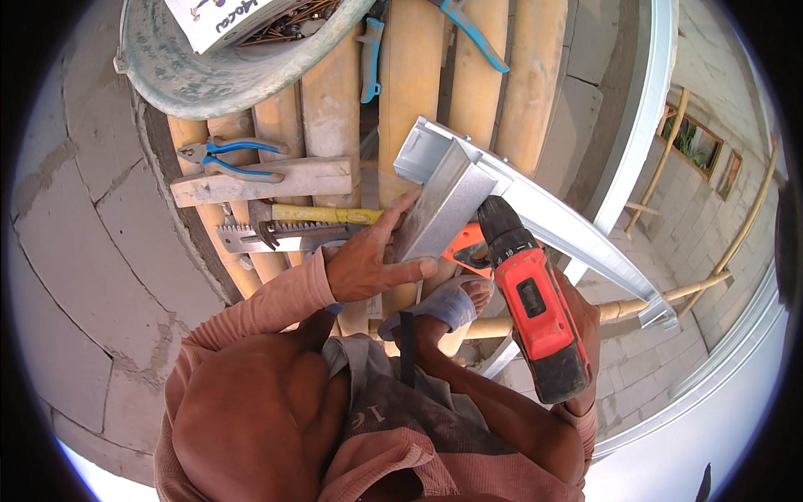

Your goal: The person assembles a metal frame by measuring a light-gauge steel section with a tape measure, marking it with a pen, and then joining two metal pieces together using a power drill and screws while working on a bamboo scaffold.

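Note:
My left hand grips a short grey metal channel, fingers along its left side and thumb by its near end. The channel lies across a long light metal profile, which slants from the middle toward the lower right. My right hand is wrapped round a red and black cordless drill, partly hidden behind its body. The drill's black chuck points at the place where the two metal pieces cross; its tip is too hard to make out.
Bamboo poles form the platform under my feet. A bucket holds screws and a white box. Nearby lie blue-handled pliers, a wooden block, a yellow-handled hammer and a handsaw. A lower floor shows at right.

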Demonstrator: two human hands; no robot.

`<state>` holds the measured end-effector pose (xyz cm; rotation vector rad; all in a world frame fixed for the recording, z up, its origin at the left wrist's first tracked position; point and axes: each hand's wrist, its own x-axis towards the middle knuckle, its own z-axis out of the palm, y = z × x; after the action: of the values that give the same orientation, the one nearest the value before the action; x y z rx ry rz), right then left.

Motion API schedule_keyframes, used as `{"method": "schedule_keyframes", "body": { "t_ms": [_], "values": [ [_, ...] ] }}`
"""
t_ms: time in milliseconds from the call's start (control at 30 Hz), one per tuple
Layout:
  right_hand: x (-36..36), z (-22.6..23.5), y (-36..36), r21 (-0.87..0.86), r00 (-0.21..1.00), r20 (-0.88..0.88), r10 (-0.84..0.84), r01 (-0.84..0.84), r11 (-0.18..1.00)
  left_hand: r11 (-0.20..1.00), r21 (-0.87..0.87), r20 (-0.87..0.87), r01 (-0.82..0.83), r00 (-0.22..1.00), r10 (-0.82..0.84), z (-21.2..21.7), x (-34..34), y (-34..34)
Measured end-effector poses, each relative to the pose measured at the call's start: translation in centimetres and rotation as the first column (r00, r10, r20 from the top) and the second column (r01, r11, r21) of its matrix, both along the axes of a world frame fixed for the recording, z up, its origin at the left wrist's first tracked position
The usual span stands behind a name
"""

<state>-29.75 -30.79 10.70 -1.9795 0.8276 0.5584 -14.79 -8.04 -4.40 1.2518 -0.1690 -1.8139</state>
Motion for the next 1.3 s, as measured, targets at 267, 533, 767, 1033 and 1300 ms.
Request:
{"method": "schedule_keyframes", "body": {
  "t_ms": [267, 533, 767, 1033, 1300],
  "values": [
    [-0.3, 0.3, -1.1, 0.047, 0.996, 0.087, -0.020, 0.016, 0.999, 0.999, -0.030, -0.054, -0.034, 0.998, 0.032, -1.2, -1.0, -0.2],
    [-0.2, -0.1, -2.0, 0.055, 0.990, 0.139, 0.037, -0.045, 0.997, 0.998, -0.050, -0.008, -0.029, 1.000, 0.028, -0.7, -0.3, -0.4],
    [-0.4, -0.2, -2.6, 0.117, 0.993, 0.119, -0.011, -0.003, 0.993, 0.999, -0.027, -0.073, -0.029, 0.997, 0.027, -1.0, -0.4, -0.4],
    [-0.6, -0.5, -2.1, 0.094, 0.987, 0.156, -0.034, 0.019, 0.995, 0.999, -0.005, -0.076, -0.049, 0.996, 0.048, -0.9, -0.7, -0.2],
    [-0.6, -0.4, -2.7, 0.163, 0.997, 0.075, -0.032, 0.019, 0.986, 0.999, -0.033, -0.052, -0.015, 0.999, 0.014, -1.0, -0.3, -0.3]
  ]
}}
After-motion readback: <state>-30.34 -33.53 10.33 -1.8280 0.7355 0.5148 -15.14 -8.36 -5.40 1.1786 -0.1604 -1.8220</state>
